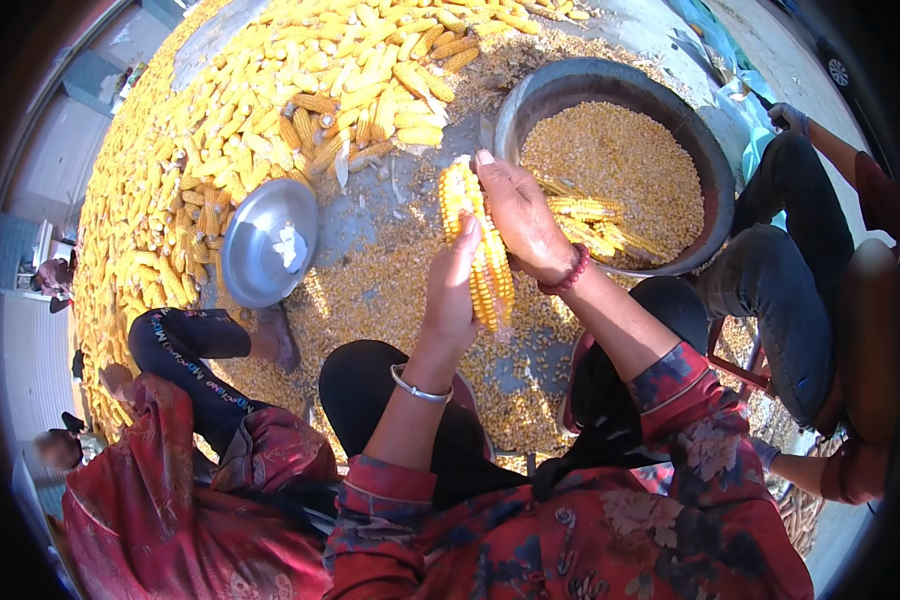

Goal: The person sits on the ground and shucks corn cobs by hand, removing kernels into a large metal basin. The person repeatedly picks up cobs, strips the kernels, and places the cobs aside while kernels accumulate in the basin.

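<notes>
Both my hands are raised before me around ears of dried yellow corn (487,274), which show kernels on their sides. My left hand (454,281) grips them from the left, its thumb on the front. From the upper right, my right hand (523,214) holds the same ears, with its fingers partly hidden behind them. Just right of my right hand stands a large round tub (521,90), which holds loose corn kernels (615,165). Several partly stripped ears (592,217) lie on the kernels at the tub's near left side.
A big heap of corn ears (247,112) covers the upper left. A shiny metal basin (270,244) is tilted against it. Loose kernels (375,292) cover the ground. One person in red (187,487) sits at my left, another in jeans (765,292) at my right.
</notes>
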### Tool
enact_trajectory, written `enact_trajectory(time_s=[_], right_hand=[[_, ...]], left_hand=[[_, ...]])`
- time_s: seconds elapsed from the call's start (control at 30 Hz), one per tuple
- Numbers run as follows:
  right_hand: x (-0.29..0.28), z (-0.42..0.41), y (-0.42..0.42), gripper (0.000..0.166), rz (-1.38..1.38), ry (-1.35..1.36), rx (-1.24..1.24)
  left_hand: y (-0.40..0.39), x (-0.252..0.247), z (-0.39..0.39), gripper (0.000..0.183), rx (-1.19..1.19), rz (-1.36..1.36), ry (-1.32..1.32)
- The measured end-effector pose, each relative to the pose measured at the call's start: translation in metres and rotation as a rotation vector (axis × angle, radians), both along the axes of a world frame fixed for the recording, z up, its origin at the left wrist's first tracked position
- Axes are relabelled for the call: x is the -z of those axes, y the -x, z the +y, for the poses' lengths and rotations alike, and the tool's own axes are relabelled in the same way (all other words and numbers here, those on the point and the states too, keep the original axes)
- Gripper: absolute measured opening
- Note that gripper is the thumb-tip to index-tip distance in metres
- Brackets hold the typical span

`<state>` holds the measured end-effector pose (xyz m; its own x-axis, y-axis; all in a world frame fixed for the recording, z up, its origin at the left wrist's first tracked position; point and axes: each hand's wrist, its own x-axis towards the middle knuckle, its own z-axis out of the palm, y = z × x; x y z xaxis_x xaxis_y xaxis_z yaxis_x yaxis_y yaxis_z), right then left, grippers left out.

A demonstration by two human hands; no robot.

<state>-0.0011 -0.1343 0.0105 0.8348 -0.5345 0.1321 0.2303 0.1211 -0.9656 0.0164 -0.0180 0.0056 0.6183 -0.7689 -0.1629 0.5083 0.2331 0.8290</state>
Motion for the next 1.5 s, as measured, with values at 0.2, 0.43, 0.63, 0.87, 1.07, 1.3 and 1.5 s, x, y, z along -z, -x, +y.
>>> enact_trajectory(time_s=[0.2,0.43,0.63,0.87,1.07,1.3,1.5], right_hand=[[-0.013,0.007,0.008,0.038,0.082,-0.047,-0.003],[0.008,-0.004,0.001,0.042,0.079,0.186,0.151],[0.007,-0.006,0.007,0.038,0.105,0.272,0.216],[0.006,-0.007,0.006,0.038,0.064,-0.137,0.147],[-0.003,-0.013,0.010,0.033,0.087,-0.340,0.096],[0.011,-0.015,0.004,0.037,0.106,-0.145,0.048],[0.005,-0.012,0.012,0.037,0.078,0.369,0.162]], left_hand=[[0.007,0.005,-0.011,0.046,-0.149,-0.246,-0.275],[0.013,0.002,-0.011,0.044,-0.162,-0.436,-0.313],[0.012,0.005,-0.008,0.046,-0.149,-0.592,-0.330],[0.020,0.005,-0.016,0.046,-0.196,-0.579,-0.289],[0.017,0.009,-0.011,0.053,-0.142,-0.638,-0.336],[0.016,-0.004,-0.025,0.059,-0.115,-0.206,-0.126],[0.016,-0.001,-0.025,0.058,-0.226,-0.100,-0.158]])
